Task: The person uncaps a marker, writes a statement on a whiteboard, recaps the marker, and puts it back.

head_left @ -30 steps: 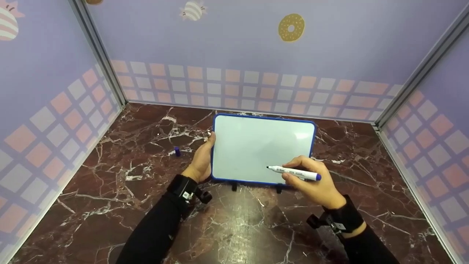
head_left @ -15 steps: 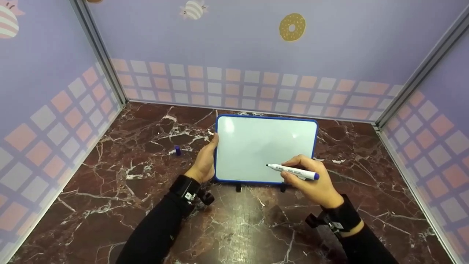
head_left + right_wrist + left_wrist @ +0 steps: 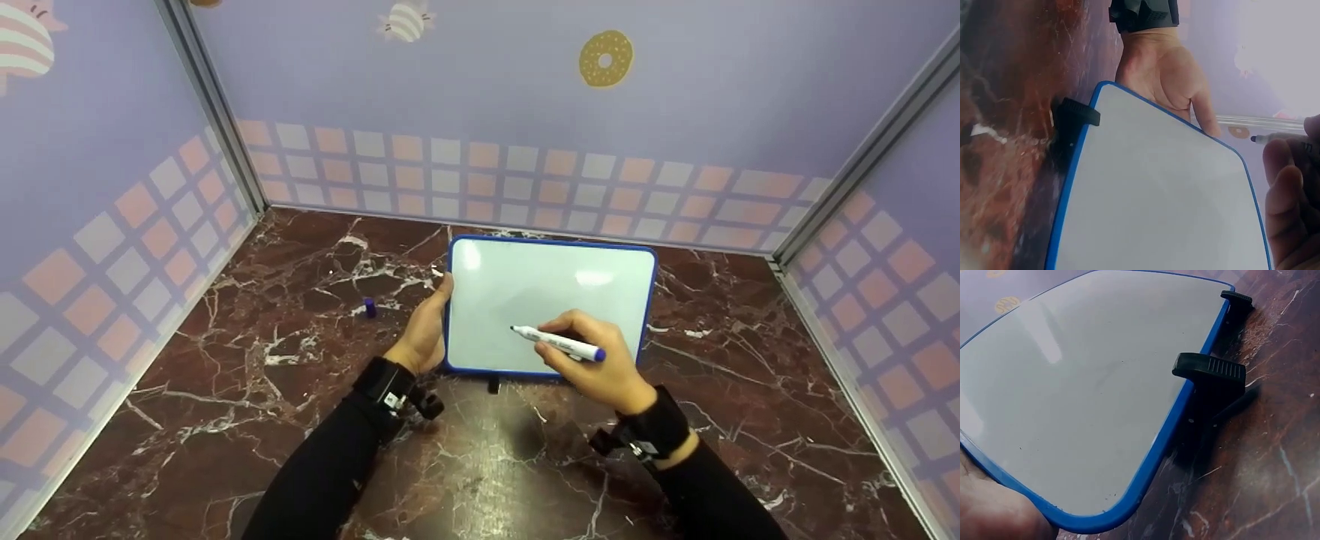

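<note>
A whiteboard [image 3: 517,285] with a blue frame leans tilted back, its white face toward me. My left hand [image 3: 421,335] holds its left side, thumb along the edge and fingers out of sight behind; the left wrist view shows that hand [image 3: 999,506] at the frame's corner. My right hand [image 3: 598,365] pinches a white marker [image 3: 561,344] with a blue end, uncapped, in front of the board's lower middle. The dark tip points left and overlaps the board in the head view. In the right wrist view the marker [image 3: 1283,138] is partly hidden by fingers [image 3: 1285,194].
A blue marker cap [image 3: 370,307] stands on the dark red marbled table [image 3: 285,420], left of the board. Black stand feet [image 3: 1210,371] hook the board's lower edge. Patterned panels [image 3: 495,90] enclose the back and both sides.
My right hand has moved left with the marker, bringing its tip nearer the middle of the board. My left hand and the board have shifted slightly right.
</note>
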A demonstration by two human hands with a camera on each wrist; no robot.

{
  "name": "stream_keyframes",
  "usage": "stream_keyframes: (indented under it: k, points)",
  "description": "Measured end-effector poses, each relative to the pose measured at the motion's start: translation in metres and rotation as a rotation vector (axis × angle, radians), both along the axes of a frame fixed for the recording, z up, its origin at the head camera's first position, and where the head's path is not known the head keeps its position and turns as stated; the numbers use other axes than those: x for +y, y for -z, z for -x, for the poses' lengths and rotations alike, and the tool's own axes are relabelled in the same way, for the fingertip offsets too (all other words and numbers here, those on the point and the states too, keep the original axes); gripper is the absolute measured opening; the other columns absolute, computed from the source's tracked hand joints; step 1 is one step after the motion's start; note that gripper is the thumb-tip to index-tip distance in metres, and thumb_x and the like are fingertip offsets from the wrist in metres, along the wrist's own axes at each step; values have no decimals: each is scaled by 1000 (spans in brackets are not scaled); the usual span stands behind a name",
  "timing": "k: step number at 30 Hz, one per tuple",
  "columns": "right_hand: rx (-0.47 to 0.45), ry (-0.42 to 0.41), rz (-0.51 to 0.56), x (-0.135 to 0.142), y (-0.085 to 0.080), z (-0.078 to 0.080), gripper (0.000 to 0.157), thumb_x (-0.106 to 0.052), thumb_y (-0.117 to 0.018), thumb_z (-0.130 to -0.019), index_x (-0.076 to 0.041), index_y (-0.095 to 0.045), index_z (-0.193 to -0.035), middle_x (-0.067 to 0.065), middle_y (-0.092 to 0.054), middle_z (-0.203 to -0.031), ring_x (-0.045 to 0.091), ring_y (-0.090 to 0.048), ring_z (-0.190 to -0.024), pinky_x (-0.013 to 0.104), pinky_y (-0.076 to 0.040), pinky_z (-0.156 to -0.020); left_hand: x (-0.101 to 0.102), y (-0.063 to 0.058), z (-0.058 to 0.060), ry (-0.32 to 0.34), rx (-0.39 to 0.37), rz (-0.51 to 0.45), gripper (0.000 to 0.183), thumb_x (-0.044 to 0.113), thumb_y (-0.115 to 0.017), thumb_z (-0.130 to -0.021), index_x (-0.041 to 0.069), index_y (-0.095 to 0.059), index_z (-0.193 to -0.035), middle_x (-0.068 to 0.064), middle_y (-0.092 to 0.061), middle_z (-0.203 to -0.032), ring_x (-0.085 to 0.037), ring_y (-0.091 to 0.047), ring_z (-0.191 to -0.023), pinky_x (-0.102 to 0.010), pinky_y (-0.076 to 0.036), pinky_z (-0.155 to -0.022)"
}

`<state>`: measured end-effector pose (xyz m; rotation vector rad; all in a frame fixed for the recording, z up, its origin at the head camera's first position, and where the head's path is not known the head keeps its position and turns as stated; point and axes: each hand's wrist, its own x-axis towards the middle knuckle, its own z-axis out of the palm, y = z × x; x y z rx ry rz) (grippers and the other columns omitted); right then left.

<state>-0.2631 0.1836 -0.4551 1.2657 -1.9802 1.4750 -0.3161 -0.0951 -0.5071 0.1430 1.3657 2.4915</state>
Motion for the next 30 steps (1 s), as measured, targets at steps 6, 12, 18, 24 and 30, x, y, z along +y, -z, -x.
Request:
stream_keyframes:
  k: [6, 12, 18, 24, 30]
  points:
    - [35, 30, 5, -21, 0, 12, 23, 12, -82, -93, 2, -76, -112, 10, -78, -88, 13, -68, -70, 19, -54, -62, 1, 1, 0, 21, 5, -10, 71, 68, -43, -114, 15, -52, -162, -13, -70, -134, -32, -68, -121, -52, -57, -104]
    - [85, 65, 12, -36, 3, 23, 25, 12, -83, -91, 1, -76, -112, 14, -79, -92, 13, -66, -69, 19, -51, -62, 2, 0, 0, 57, 15, 4, 74, 70, -42, -113, 12, -55, -157, -14, -70, -136, -32, -69, -122, -53, -58, -103]
    - [99, 75, 13, -47, 5, 32, 21, 9, -82, -94, 1, -76, -113, 12, -81, -97, 16, -70, -70, 20, -53, -62, 3, 2, 0, 64, 37, 2, 73, 71, -42, -113, 12, -57, -153, -12, -72, -131, -29, -70, -118, -50, -60, -99]
    - [101, 116, 18, -58, 10, 40, 18, 7, -82, -96, 3, -76, -113, 9, -81, -99, 18, -72, -71, 20, -55, -64, 1, 3, 0, 62, 41, 21, 73, 70, -41, -114, 12, -56, -156, -11, -71, -133, -29, -70, -121, -50, -59, -102]
    - [84, 157, 17, -67, 14, 49, 16, 4, -82, -99, 2, -76, -114, 9, -82, -100, 20, -73, -73, 21, -55, -65, -3, 2, 1, 66, 40, 12, 74, 70, -42, -114, 10, -58, -153, -13, -72, -135, -31, -70, -125, -52, -58, -106]
